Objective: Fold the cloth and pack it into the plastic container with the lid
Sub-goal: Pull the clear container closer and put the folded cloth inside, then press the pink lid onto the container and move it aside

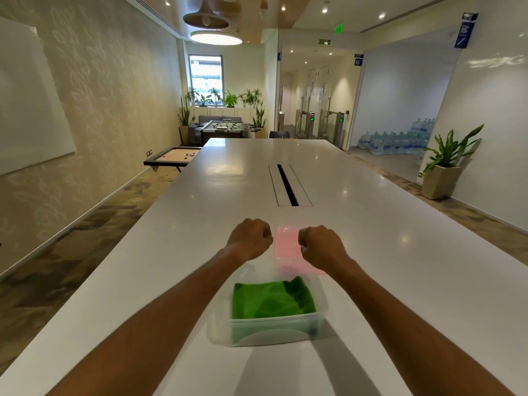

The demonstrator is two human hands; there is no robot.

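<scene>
Fingers of both hands are curled under into fists at the centre of the frame, and I cannot tell whether they pinch anything; the left hand (pixel 249 238) and right hand (pixel 321 247) flank the pink lid (pixel 287 247), which lies on the white worktop (pixel 400 252) just beyond the container. Lower centre, the clear plastic container (pixel 271 330) holds the green cloth (pixel 271 300), folded and lying inside. I judge the lid light, thin and somewhat flexible, probably slick, so I would take it by its two long edges. The container looks light enough to skid when the lid is pressed down.
</scene>
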